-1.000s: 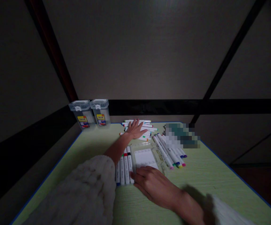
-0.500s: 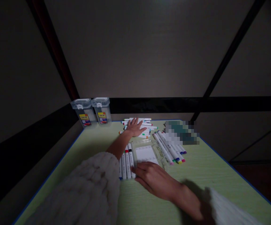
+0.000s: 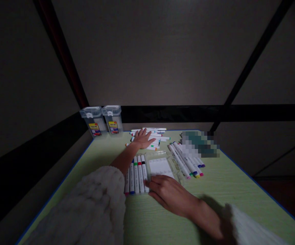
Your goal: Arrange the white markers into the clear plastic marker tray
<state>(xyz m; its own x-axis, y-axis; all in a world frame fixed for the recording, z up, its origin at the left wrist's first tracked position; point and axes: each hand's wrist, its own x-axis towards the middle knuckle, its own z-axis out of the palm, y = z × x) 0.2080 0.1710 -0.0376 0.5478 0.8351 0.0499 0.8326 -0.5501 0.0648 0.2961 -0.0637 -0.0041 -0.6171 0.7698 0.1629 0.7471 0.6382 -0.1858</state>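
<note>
- Two clear plastic bins (image 3: 113, 127) with latched lids stand upright at the far left, side by side. Each bears a yellow label with a red corner and a colourful lower part; the dark lettering is too small to read surely.
- A loose pile of white markers (image 3: 155, 134) lies at the far middle of the table, caps in orange, red, green and other colours.
- The left hand (image 3: 143, 139) lies palm down over that pile, fingers spread apart and clamped on nothing visible.
- Nearer, a flat clear plastic case (image 3: 160, 153) lies on the table. A row of white markers (image 3: 140, 177) fills its left side, banded green, red and black among others; fine print runs down the barrels, too small to read.
- A white rectangular insert (image 3: 159, 166) shows to the right of the row.
- The right hand (image 3: 166, 190) curves over the case's near edge, fingers together, thumb by the rightmost marker; whether it grips anything I cannot tell.
- To the right, thicker white markers (image 3: 184, 160) lie in a slanting bundle, ends purple, blue, yellow and pink.
- Fluffy, pale sleeves (image 3: 93, 204) cover both forearms.
- The table (image 3: 239, 190) is pale green, faintly grained, edged in blue.
</note>
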